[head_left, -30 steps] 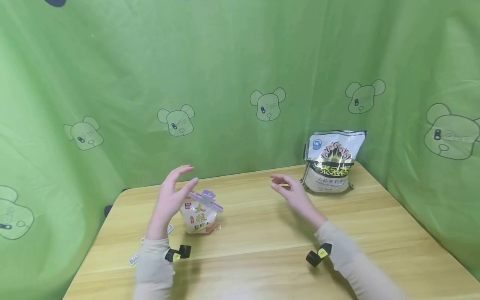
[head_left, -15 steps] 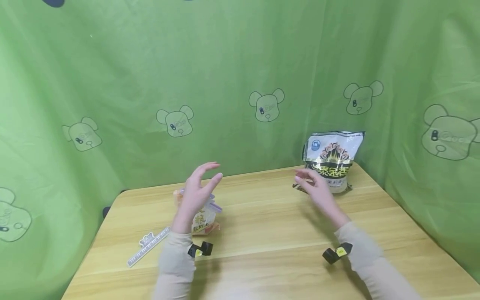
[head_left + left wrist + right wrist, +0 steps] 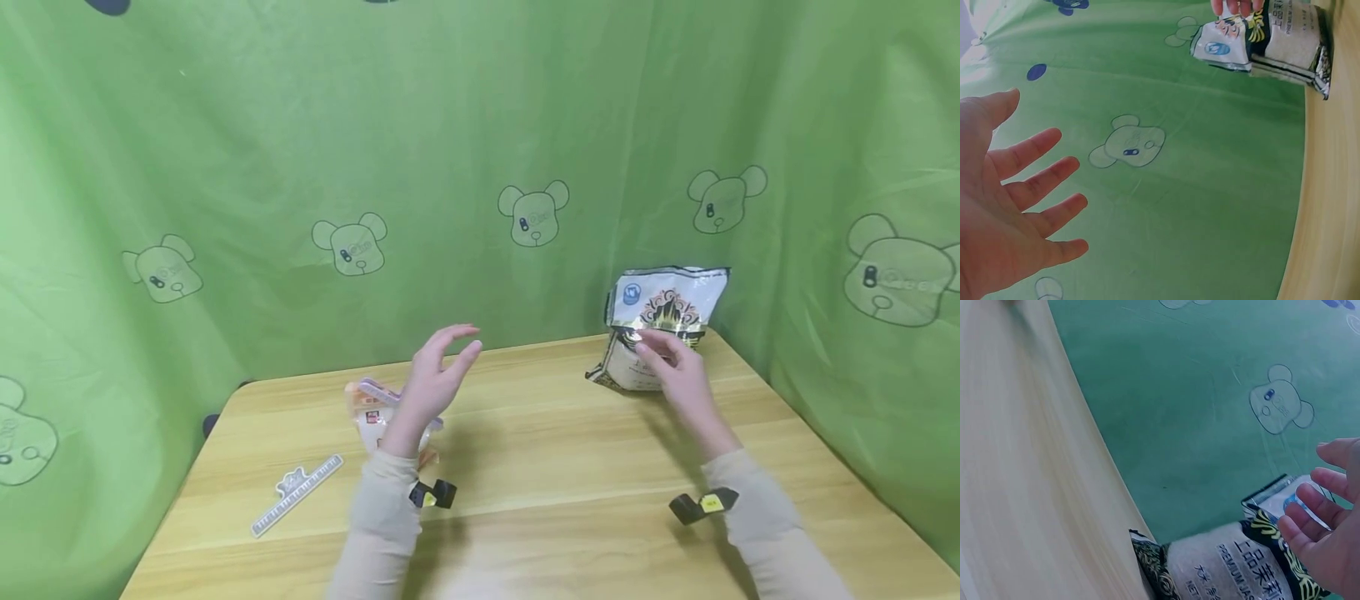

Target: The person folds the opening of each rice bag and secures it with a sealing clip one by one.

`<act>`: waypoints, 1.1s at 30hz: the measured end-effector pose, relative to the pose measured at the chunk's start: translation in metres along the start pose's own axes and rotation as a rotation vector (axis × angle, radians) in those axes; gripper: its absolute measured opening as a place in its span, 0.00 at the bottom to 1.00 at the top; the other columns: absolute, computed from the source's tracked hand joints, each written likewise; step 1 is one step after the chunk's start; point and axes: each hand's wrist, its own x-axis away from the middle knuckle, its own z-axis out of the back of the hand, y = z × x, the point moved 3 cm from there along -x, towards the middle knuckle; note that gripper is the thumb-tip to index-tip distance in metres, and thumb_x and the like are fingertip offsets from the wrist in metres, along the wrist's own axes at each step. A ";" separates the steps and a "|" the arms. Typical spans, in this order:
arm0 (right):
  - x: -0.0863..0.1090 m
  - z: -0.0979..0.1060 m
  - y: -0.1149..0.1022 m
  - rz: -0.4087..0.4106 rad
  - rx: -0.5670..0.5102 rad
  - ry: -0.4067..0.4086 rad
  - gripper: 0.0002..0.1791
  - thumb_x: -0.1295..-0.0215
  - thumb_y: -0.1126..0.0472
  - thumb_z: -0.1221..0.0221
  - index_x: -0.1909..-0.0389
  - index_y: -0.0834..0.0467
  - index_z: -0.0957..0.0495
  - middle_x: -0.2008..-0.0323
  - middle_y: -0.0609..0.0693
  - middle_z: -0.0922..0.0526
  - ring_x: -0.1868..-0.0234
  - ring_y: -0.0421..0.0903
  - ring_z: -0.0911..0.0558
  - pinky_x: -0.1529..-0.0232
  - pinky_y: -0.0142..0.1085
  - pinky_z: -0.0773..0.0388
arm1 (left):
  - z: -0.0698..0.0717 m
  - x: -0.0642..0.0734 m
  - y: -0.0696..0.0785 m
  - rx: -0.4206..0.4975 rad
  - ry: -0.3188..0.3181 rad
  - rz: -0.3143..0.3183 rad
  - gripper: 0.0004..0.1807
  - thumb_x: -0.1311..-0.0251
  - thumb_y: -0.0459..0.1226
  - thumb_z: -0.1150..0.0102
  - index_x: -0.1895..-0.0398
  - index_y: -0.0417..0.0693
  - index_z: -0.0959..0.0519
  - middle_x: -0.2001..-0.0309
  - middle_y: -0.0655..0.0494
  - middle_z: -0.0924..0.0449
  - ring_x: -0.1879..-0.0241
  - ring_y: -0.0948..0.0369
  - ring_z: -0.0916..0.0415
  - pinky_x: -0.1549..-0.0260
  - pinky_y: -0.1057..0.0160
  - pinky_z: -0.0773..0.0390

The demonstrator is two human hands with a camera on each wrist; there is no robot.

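My right hand [image 3: 684, 379] is in front of a rice bag [image 3: 630, 368], fingers loosely bent and nothing held. In the right wrist view the fingers [image 3: 1310, 519] overlap the bag's printed upper part; whether they touch it I cannot tell. The bag stands upright at the back right, its top folded and leaning. My left hand [image 3: 431, 387] hovers above the table with fingers apart, and its palm [image 3: 997, 244] holds nothing in the left wrist view. Behind that wrist, partly hidden, stands a small food packet [image 3: 371, 427] with a purple clip [image 3: 380, 392] across its top.
A flat grey-and-white clip [image 3: 297, 495] with a piano-key pattern lies on the left of the wooden table [image 3: 540, 500]. Green curtains [image 3: 450, 125] with bear-head prints hang behind the table and along its sides.
Both hands have moved to the right. My right hand has come in front of the rice bag. My left hand has passed before the small packet, uncovering the piano-key clip.
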 end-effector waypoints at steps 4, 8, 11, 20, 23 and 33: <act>-0.002 0.008 0.003 -0.018 0.003 0.023 0.24 0.37 0.49 0.50 0.43 0.55 0.33 0.45 0.56 0.27 0.55 0.25 0.29 0.56 0.13 0.34 | -0.013 -0.005 0.000 0.018 -0.005 0.005 0.23 0.43 0.58 0.54 0.48 0.60 0.28 0.43 0.61 0.30 0.40 0.61 0.37 0.38 0.51 0.39; -0.003 0.015 0.004 -0.039 0.002 0.063 0.25 0.38 0.47 0.50 0.42 0.55 0.34 0.46 0.54 0.28 0.54 0.26 0.29 0.55 0.12 0.34 | -0.024 -0.009 -0.001 0.012 -0.009 0.005 0.24 0.42 0.57 0.54 0.48 0.57 0.28 0.43 0.59 0.29 0.40 0.61 0.36 0.39 0.53 0.38; -0.004 0.019 0.006 -0.061 -0.029 0.100 0.26 0.38 0.47 0.50 0.42 0.55 0.33 0.49 0.51 0.27 0.54 0.28 0.29 0.55 0.13 0.33 | -0.034 -0.012 -0.002 0.012 -0.017 0.022 0.25 0.43 0.58 0.54 0.48 0.56 0.28 0.43 0.58 0.29 0.40 0.60 0.36 0.39 0.53 0.37; -0.007 0.035 0.015 -0.133 -0.028 0.205 0.26 0.40 0.48 0.47 0.42 0.54 0.33 0.52 0.45 0.25 0.55 0.28 0.28 0.57 0.12 0.32 | -0.063 -0.017 0.000 0.040 -0.017 0.047 0.27 0.43 0.58 0.54 0.47 0.55 0.28 0.43 0.59 0.29 0.40 0.62 0.35 0.39 0.57 0.37; -0.008 0.039 0.017 -0.156 -0.030 0.243 0.25 0.41 0.50 0.45 0.43 0.54 0.32 0.52 0.45 0.25 0.56 0.28 0.28 0.56 0.13 0.31 | -0.072 -0.020 0.000 0.051 -0.014 0.056 0.26 0.43 0.58 0.54 0.46 0.57 0.29 0.43 0.61 0.29 0.40 0.63 0.36 0.39 0.58 0.37; -0.011 0.045 0.031 -0.263 0.015 0.348 0.29 0.44 0.45 0.44 0.40 0.47 0.35 0.47 0.43 0.34 0.47 0.39 0.35 0.49 0.27 0.32 | -0.105 -0.030 -0.006 0.072 -0.042 0.116 0.27 0.42 0.60 0.56 0.43 0.61 0.32 0.41 0.63 0.32 0.39 0.62 0.37 0.41 0.57 0.33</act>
